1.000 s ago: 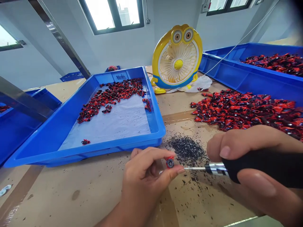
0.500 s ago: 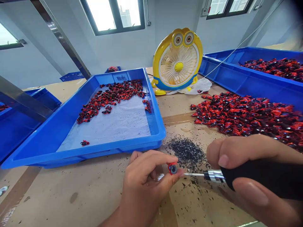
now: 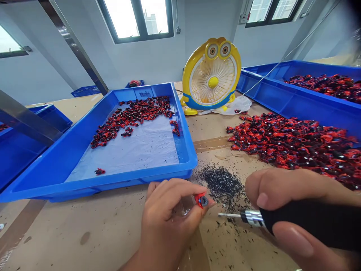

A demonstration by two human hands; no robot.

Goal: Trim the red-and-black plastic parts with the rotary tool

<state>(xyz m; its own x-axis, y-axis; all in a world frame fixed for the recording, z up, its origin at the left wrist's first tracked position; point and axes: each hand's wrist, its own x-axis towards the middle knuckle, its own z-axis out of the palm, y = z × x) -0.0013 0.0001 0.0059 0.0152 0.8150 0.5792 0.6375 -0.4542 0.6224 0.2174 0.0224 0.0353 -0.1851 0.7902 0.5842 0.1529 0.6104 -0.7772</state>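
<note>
My left hand (image 3: pixel 172 218) pinches a small red-and-black plastic part (image 3: pixel 202 201) between thumb and fingertips, its round dark grey end facing me. My right hand (image 3: pixel 293 203) is wrapped around a thick black-handled tool (image 3: pixel 310 218) with a silver collar and a thin metal bit (image 3: pixel 229 215). The bit points left, its tip a short gap to the right of the pinched part and not touching it. Under and behind the bit, a heap of black shavings (image 3: pixel 222 182) lies on the brown tabletop (image 3: pixel 113 226).
Ahead on the left stands a blue tray (image 3: pixel 194 160) holding similar parts on a white liner. A large pile of red-and-black parts (image 3: pixel 293 141) lies at right, before another blue tray (image 3: pixel 276 94). A yellow fan (image 3: pixel 213 82) stands at the back; a metal post (image 3: pixel 76 49) rises at left.
The pinched part has moved slightly left and turned a little. The tool's bit has come away from beside it, leaving a gap and showing its tip.
</note>
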